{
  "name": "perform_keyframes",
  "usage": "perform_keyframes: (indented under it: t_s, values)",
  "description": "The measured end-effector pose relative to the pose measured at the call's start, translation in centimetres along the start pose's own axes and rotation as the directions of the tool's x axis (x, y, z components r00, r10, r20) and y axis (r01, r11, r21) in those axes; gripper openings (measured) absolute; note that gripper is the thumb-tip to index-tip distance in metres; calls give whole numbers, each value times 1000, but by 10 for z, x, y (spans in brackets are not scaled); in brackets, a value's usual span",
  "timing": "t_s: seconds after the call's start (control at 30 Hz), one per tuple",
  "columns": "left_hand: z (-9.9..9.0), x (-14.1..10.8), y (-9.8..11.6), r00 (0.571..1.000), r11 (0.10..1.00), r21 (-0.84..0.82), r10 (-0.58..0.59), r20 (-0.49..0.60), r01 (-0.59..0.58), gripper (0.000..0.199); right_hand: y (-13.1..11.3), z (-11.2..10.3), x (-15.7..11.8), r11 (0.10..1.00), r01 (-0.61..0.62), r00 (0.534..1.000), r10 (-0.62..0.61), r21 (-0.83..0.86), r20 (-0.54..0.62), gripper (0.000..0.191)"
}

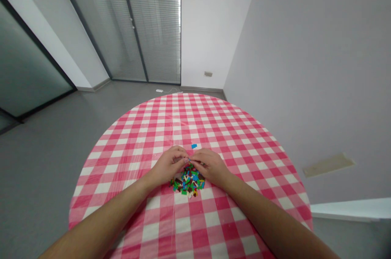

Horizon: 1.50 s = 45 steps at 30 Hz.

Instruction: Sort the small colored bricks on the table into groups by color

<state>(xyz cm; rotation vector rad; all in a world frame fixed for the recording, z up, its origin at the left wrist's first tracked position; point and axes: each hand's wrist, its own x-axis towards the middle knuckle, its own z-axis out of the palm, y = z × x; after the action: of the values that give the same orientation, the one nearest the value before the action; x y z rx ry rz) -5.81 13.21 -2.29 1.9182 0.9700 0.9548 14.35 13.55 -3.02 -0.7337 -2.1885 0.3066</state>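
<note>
My left hand (169,165) and my right hand (210,166) meet above a heap of tiny plastic bricks (187,181) in green, red, blue, brown and white. Their fingertips pinch together over the heap's far side around a small bluish piece (188,160), which is mostly hidden by the fingers. A single blue brick (194,146) lies apart on the cloth, just beyond my fingertips. Both palms hover close to the heap, and I cannot tell whether they touch it.
The bricks lie on a round table covered with a pink-and-white checked cloth (195,120), with a shiny film over it. Grey floor surrounds the table. Beyond are white walls, glass panels with blinds (152,27), and a white cable with a plug (161,91) on the floor.
</note>
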Motion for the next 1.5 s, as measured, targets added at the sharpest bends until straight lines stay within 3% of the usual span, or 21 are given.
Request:
perform_keyframes:
  t_s: [0.13, 0.33, 0.43, 0.77, 1.27, 1.5]
  values:
    - [0, 1, 1, 997, 995, 96, -22, -70, 29, 17, 2, -1, 1, 998, -47, 999, 47, -41, -19, 13]
    - [-3, 2, -2, 983, 973, 199, -80, -166, 112, 16, 21, -15, 2, 914, -340, 939, 317, -222, -132, 11]
    - [-5, 2, -5, 981, 971, 205, -91, -172, 126, 15, 33, -18, 0, 874, -391, 920, 373, -289, -119, 12]
    - [-2, 2, -9, 977, 970, 186, -121, -176, 154, 16, 33, -7, 5, 860, -366, 906, 417, -356, 75, 14]
    - [-2, 2, -7, 979, 966, 205, -124, -159, 156, 16, 39, -6, 6, 827, -463, 863, 503, -320, 50, 14]
    - [-2, 2, -8, 981, 968, 200, -118, -153, 148, 16, 38, -8, 9, 852, -417, 879, 466, -316, 98, 15]
